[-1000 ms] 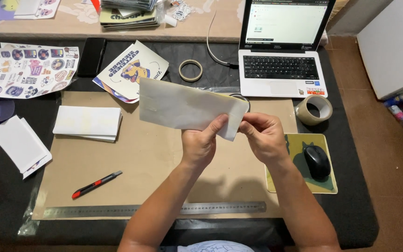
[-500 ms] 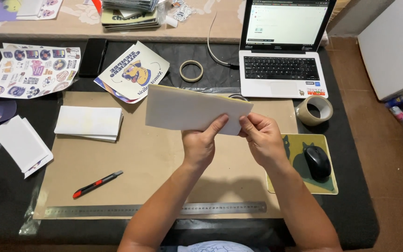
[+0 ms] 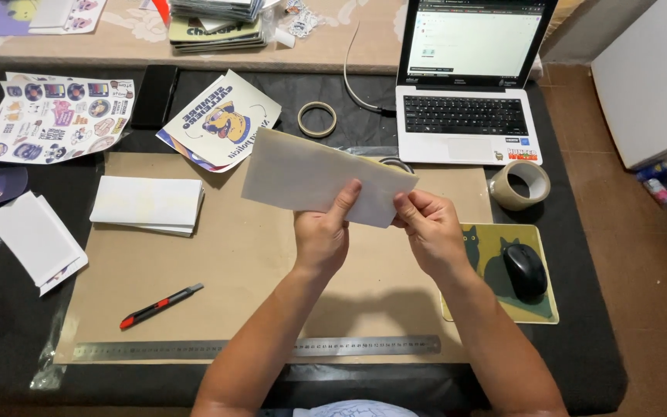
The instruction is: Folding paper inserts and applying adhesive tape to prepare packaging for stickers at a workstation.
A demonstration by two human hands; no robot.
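Hands are meeting above the middle of the table [image 3: 580, 324], both working one pale, cream-coloured sheet [image 3: 318, 181] that is being held up off the brown cardboard mat [image 3: 248, 262]. The left hand [image 3: 322, 239] is keeping its grip clamped on the sheet's lower edge, thumb lying up over the near face, while the right hand [image 3: 430, 232] is pinching the sheet's right corner between thumb and fingertips, so that the paper is staying flat and tilted toward the person, its long side running up to the left.

A stack of white sheets [image 3: 147, 205] is lying on the mat just to the left, within easy reach. A red and black utility knife [image 3: 160, 306] is resting near the mat's front, and a steel ruler [image 3: 256, 349] is lying along its front edge.

Printed matter is sitting farther back: a sticker sheet [image 3: 55, 116] crowded with small coloured round and square designs at the far left, and a white print [image 3: 221, 127] bearing a yellow cartoon dog and dark lettering beside it. A small tape ring [image 3: 317, 119] is lying behind the held sheet, a larger roll of clear tape [image 3: 519, 185] is standing to the right, near an open laptop [image 3: 465, 85], and a black mouse [image 3: 524, 270] is sitting on a yellow-green pad printed with black cats [image 3: 496, 309].
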